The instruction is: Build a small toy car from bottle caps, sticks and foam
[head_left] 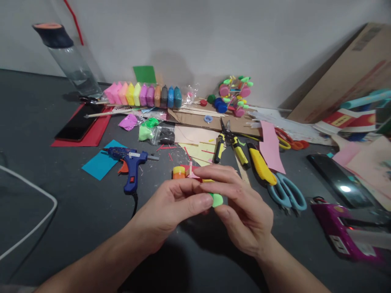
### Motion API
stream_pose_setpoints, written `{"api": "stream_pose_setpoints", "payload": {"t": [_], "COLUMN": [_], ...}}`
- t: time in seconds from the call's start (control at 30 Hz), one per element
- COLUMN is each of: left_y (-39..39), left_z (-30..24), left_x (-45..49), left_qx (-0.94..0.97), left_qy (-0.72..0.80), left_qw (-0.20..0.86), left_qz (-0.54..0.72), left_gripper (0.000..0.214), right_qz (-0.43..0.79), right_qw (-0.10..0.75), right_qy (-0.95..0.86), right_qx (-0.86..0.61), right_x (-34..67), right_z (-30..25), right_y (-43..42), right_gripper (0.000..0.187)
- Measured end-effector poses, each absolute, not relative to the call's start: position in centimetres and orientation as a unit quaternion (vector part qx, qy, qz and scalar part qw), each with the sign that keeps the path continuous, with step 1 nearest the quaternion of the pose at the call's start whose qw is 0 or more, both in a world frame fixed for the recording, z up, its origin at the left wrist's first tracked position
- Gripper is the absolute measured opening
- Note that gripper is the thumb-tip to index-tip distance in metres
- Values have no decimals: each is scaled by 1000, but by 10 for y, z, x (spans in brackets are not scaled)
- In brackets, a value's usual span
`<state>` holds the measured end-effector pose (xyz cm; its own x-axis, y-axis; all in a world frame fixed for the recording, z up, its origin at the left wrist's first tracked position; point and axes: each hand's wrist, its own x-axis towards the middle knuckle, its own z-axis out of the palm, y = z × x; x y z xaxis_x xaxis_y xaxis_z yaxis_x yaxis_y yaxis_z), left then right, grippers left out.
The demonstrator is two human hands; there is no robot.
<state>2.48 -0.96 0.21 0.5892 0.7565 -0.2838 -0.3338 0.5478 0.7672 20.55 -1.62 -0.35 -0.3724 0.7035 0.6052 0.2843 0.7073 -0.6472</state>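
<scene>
Between my two hands is a small flattened piece of bright green modelling clay [217, 200]. My left hand [183, 203] pinches its left side with thumb and index finger. Curved around its right side, my right hand [244, 207] has its fingers over the top and its thumb just below the clay. Behind my fingers, partly hidden, stand an orange pot with a yellow lid [179, 172] and a small pink upright piece [191, 169] on something red. Left of my hands lies a blue hot glue gun [130, 160] on a blue paper sheet [97, 166].
Yellow-handled pliers [219, 148], a yellow utility knife [262, 165] and blue-handled scissors [285, 193] lie to the right. Clay packets [142, 95] line the back by a water bottle [71, 63]. A phone [80, 122] rests at left, a purple power strip [342, 232] at right.
</scene>
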Motion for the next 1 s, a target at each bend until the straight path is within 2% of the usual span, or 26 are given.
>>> {"api": "stream_pose_setpoints", "payload": {"t": [0.47, 0.7, 1.0], "left_y": [-9, -9, -9], "left_z": [3, 3, 3], "left_x": [26, 27, 29], "left_qx": [318, 324, 277], "left_qy": [313, 314, 311], "left_qw": [825, 814, 831], "left_qz": [346, 366, 369], "left_gripper": [21, 19, 18], "right_qz": [177, 112, 71], "right_qw": [454, 447, 440], "right_qy": [-817, -832, -838], "right_qx": [-307, -308, -314], "right_x": [206, 208, 206], "right_z": [-3, -2, -2], "right_y": [-16, -16, -15], "right_gripper": [39, 35, 43]}}
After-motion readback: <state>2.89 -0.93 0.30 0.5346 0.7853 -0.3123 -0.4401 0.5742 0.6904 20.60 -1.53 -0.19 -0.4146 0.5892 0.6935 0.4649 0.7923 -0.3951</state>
